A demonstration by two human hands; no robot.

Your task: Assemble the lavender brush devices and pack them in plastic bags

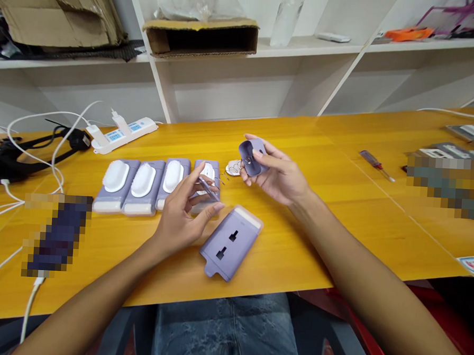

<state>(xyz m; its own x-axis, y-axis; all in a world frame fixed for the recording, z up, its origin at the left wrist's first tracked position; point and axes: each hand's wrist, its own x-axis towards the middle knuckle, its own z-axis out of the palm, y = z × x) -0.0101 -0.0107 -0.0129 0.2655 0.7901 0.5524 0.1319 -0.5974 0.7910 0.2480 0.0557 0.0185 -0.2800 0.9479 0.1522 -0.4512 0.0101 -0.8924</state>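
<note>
My left hand (182,209) pinches slim metal tweezers (208,189) between thumb and fingers, just over the right end of a row of several lilac plastic housings (145,186) with white oval domes. My right hand (277,174) holds a small cup-shaped lilac plastic shell (254,157), its hollow side tilted toward me, with tiny metal parts at its edge. Beside that hand, a scrap of white paper (233,168) lies on the table with small screws scattered near it. A flat lilac socket cover (230,243) with two slots lies below my left hand, touching neither hand.
A yellow wooden table (281,243) fills the view. A white power strip (124,134) with white cables sits at the back left, and a red-handled screwdriver (376,164) lies at right. Pixelated objects lie at both sides. Shelves with cardboard stand behind.
</note>
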